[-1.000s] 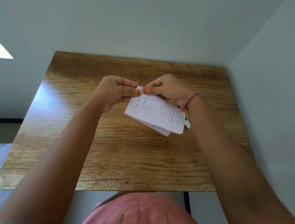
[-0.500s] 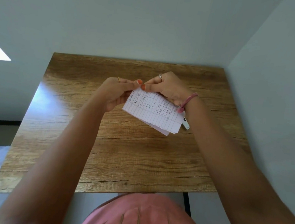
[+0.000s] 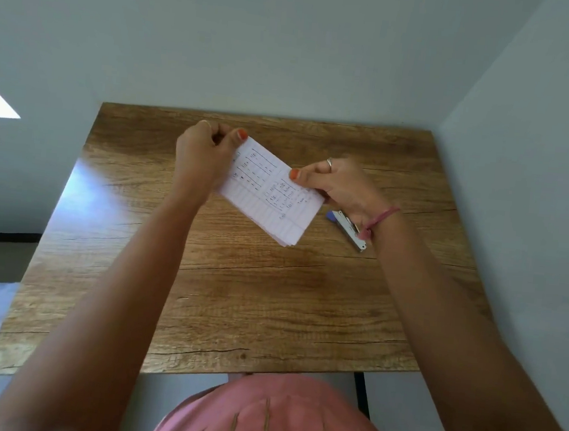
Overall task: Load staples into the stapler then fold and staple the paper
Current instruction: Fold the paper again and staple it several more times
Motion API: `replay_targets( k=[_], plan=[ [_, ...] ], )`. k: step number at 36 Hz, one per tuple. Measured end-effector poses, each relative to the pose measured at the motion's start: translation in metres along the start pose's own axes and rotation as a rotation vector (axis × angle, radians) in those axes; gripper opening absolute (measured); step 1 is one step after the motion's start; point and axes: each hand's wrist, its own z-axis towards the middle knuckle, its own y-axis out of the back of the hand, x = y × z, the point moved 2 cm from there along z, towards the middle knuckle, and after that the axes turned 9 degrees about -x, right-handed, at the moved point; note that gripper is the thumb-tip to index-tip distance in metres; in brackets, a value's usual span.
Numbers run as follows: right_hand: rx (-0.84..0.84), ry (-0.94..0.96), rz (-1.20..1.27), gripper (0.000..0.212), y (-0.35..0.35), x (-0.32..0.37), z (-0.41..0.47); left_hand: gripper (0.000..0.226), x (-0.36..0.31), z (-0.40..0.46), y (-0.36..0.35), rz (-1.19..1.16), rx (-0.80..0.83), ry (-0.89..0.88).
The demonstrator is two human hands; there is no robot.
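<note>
While both hands lift it above the table (image 3: 236, 280), folded paper (image 3: 271, 193) sits pinched: left hand (image 3: 200, 154) at top corner, right hand (image 3: 339, 185) at right edge. Light, floppy, creases easily; grip edges. Stapler (image 3: 347, 227) lies beside, 1 step pending.

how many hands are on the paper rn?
2. Left hand pinches the folded paper at its far left corner; right hand pinches its right edge.
</note>
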Motion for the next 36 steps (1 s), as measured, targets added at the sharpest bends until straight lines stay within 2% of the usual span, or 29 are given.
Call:
replay_targets(
  k=[7, 11, 13, 16, 20, 23, 25, 27, 29, 32, 34, 36],
  plan=[
    [0.061, -0.064, 0.146, 0.007, 0.009, -0.022, -0.016, 0.013, 0.004, 0.008, 0.001, 0.122, -0.037, -0.19],
    [0.167, -0.11, 0.05, 0.013, 0.024, -0.03, -0.021, 0.013, 0.007, 0.009, 0.002, 0.126, -0.024, -0.207],
    [0.208, -0.136, -0.038, 0.01, 0.033, -0.033, -0.023, 0.012, 0.007, 0.012, 0.007, 0.104, -0.026, -0.196],
    [0.127, -0.106, -0.042, 0.004, 0.039, -0.028, -0.022, 0.012, 0.003, 0.014, 0.009, 0.119, 0.052, -0.221],
    [-0.013, 0.007, -0.046, 0.03, 0.025, -0.008, -0.014, 0.008, -0.007, 0.003, -0.003, 0.092, 0.204, -0.258],
    [0.086, -0.024, -0.012, 0.04, 0.008, 0.002, -0.013, 0.006, -0.012, -0.006, -0.014, 0.051, 0.311, -0.243],
    [0.156, -0.05, 0.076, 0.029, 0.0, 0.004, -0.014, 0.008, -0.013, -0.009, -0.018, 0.028, 0.352, -0.241],
    [0.156, -0.071, 0.158, 0.022, -0.004, 0.003, -0.013, 0.011, -0.013, -0.011, -0.019, 0.006, 0.379, -0.234],
    [0.12, -0.091, 0.229, 0.024, -0.005, 0.001, -0.01, 0.02, -0.009, -0.01, -0.019, -0.026, 0.373, -0.198],
    [0.052, -0.124, 0.336, 0.031, -0.005, -0.004, -0.007, 0.047, -0.001, -0.012, -0.014, -0.264, 0.319, 0.063],
    [-0.005, -0.14, 0.409, 0.032, -0.005, -0.007, -0.006, 0.062, 0.007, -0.018, -0.011, -0.402, 0.392, 0.222],
    [-0.064, -0.145, 0.462, 0.027, -0.005, -0.01, -0.006, 0.065, 0.015, -0.029, -0.011, -0.43, 0.52, 0.32]
  ],
)
